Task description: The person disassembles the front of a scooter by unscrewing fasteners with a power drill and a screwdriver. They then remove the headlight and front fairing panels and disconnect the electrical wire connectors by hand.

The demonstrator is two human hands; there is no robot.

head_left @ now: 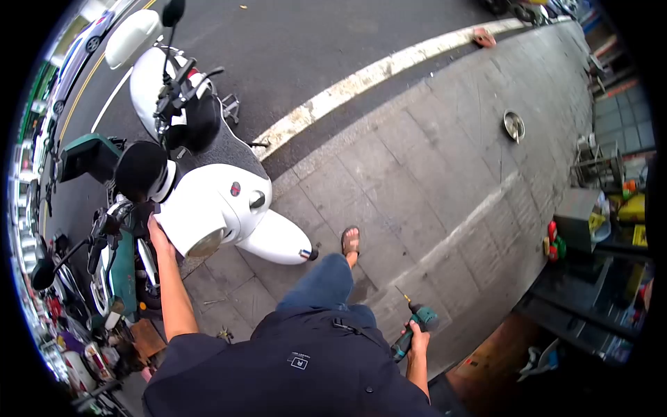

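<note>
The right hand (418,339) grasps the handle of a teal-and-black cordless drill (424,318), held above the sidewalk (445,181) with its slim bit (406,297) pointing away from the person. The left hand (161,240) touches the outer edge of the white headlight shell (187,219) on the front of a white motor scooter (281,240); whether its partly hidden fingers grip, I cannot tell. The scooter stands across the sidewalk's road-side edge, beside a green motorbike (124,267). A round metal bowl (514,126) lies toward the sidewalk's far end.
</note>
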